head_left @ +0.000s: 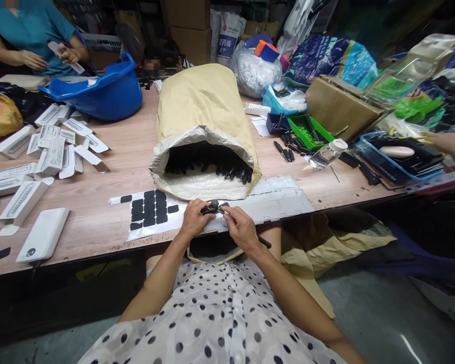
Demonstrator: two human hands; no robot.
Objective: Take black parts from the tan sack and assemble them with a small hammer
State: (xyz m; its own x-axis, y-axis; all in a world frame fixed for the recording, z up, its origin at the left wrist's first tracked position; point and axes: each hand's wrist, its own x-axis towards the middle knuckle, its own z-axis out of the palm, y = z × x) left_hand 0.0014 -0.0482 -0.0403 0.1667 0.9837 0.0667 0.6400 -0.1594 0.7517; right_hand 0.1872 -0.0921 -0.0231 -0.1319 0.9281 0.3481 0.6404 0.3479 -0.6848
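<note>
At the table's front edge, my left hand (193, 216) pinches a small black part (214, 204) with a rounded end and a bit of yellow on it. My right hand (242, 227) closes round a slim tool with a metal tip and a black handle (264, 242). Its tip meets or nearly meets the black part; the kind of tool is not clear. Just beyond my hands lies a tan woven sack (200, 101), its mouth towards me and many black pieces inside. Left of my hands is a white sheet (178, 222) bearing black rounded-square stickers (149, 207).
White boxes (53, 154), a white power bank (43, 235) and a blue basin (98, 93) stand at left. At right are a green tray (311, 131), a bottle (326, 154) and a blue basket (398, 156). An open sack mouth (212, 247) lies below the edge. Other people sit around.
</note>
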